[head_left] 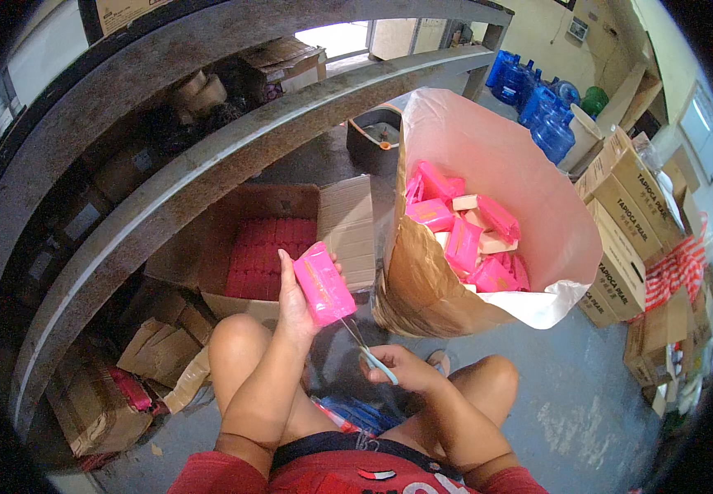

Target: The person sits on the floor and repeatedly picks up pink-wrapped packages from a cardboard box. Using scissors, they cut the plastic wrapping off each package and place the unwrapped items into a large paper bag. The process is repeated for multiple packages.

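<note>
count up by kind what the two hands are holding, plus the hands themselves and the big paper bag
Hands: 2 (left hand, right hand)
Pink packet: 1, in the left hand
Scissors: 1, in the right hand
Big paper bag: 1
Total: 5

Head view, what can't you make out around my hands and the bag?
All in the head view:
- Pink packet: back, turned away against the left hand.
- Scissors: part of the handles, behind the right hand; tips too small to tell if cutting.
- Tall bag: bottom, buried under heaped packets.
</note>
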Demonstrator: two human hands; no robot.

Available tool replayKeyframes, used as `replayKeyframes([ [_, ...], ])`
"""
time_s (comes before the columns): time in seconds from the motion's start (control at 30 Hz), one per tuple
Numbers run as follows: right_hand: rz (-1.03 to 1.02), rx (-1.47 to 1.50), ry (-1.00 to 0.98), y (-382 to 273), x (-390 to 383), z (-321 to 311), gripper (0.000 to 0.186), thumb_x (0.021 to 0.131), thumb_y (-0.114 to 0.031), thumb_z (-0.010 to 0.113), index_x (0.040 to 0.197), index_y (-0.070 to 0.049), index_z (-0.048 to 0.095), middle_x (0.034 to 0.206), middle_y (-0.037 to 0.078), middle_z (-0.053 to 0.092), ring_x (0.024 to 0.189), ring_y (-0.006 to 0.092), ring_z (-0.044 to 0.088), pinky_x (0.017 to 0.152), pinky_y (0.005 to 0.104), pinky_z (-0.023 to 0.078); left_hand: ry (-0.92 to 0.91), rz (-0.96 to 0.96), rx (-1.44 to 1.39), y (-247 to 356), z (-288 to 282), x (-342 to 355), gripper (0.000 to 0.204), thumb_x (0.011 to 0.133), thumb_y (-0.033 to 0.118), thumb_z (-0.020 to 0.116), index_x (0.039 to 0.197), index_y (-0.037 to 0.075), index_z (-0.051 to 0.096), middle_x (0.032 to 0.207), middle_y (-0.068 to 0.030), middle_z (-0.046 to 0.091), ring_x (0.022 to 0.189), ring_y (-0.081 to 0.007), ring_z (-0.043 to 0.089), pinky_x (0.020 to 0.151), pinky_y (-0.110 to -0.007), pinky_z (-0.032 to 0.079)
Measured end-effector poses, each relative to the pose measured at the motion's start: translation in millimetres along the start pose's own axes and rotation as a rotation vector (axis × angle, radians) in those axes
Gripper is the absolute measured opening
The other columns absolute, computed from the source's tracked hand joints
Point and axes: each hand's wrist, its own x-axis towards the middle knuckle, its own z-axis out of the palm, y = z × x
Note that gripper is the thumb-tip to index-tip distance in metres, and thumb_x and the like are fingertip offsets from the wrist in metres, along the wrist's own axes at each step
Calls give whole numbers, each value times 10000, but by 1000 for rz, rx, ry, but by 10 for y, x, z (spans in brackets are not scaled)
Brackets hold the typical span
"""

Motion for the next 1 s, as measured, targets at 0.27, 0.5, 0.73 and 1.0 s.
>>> replayKeyframes([
  [0.27,32,79,-7,71,21,21,398,838,-446,693,865,-82,533,761,-67,443,687,41,393,578,200,305,88,72,248,-171,-13,-56,666,886,672,419,1117,63,557,898,-90,637,789,-205,645,710,-358,554],
  [0.5,12,103,67,43,20,68,342,856,-403,684,849,-99,528,740,-81,419,669,38,377,569,199,291,110,184,290,-185,49,-67,653,889,659,432,1069,47,574,857,-98,642,747,-208,652,662,-351,556],
  [0.73,37,66,104,-8,9,88,293,883,-337,667,786,-113,505,721,-96,389,659,30,355,565,200,286,146,257,307,-194,39,-53,682,876,667,450,1142,44,534,865,-102,624,754,-211,651,652,-352,554],
  [1.0,72,-28,156,68,37,82,275,885,-294,668,763,-112,502,704,-93,385,637,30,357,549,203,279,1,364,336,-187,25,-51,767,838,695,474,1227,34,484,898,-107,616,779,-223,649,679,-354,556],
])
